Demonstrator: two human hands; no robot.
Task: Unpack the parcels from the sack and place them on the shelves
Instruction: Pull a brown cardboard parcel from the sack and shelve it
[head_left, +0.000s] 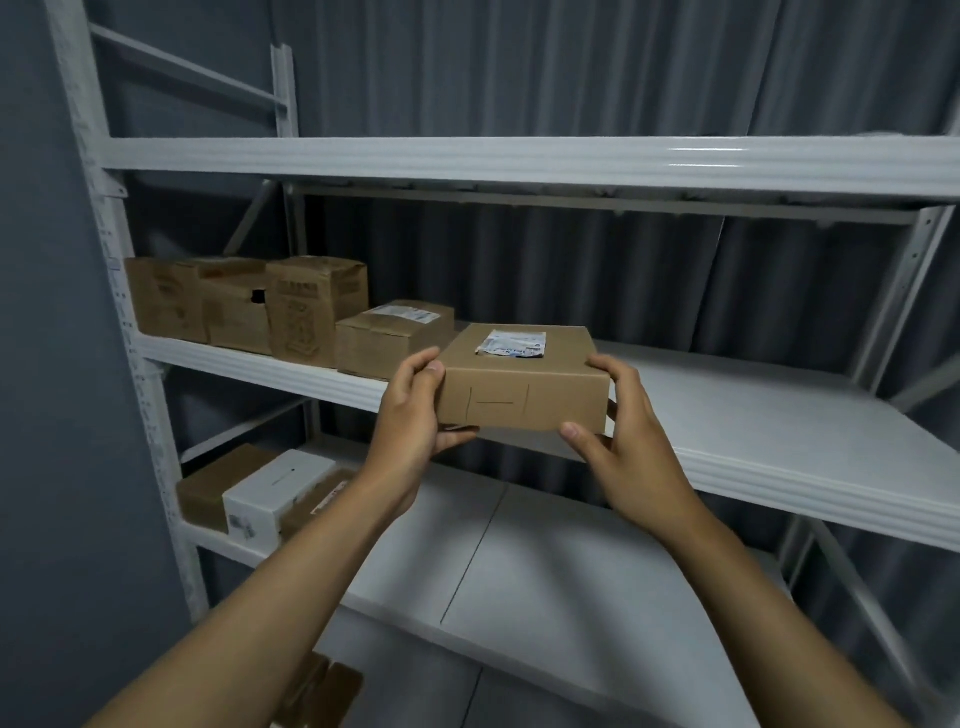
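You hold a flat brown parcel (522, 382) in front of the middle shelf (753, 415), its near face over the shelf's front edge and a white label (511, 345) on top. Whether its base touches the shelf cannot be told. Your left hand (413, 415) grips the parcel's left end, thumb on the top edge and fingers curled beneath. Your right hand (623, 441) grips the right end, thumb against the lower front corner and fingers wrapped round the side. Both forearms reach up and forward from the bottom of the view.

Just left of the parcel, a box (392, 338) with a label sits on the same shelf, close to the parcel's left rear corner. Further left, taller boxes (244, 306) stand in a row reaching the left upright (130, 332). To the right, the shelf runs bare to the right post. The upper shelf (519, 161) beam lies well above the parcel. On the lower shelf (545, 571), a white box (270, 493) lies between brown ones at the left end.
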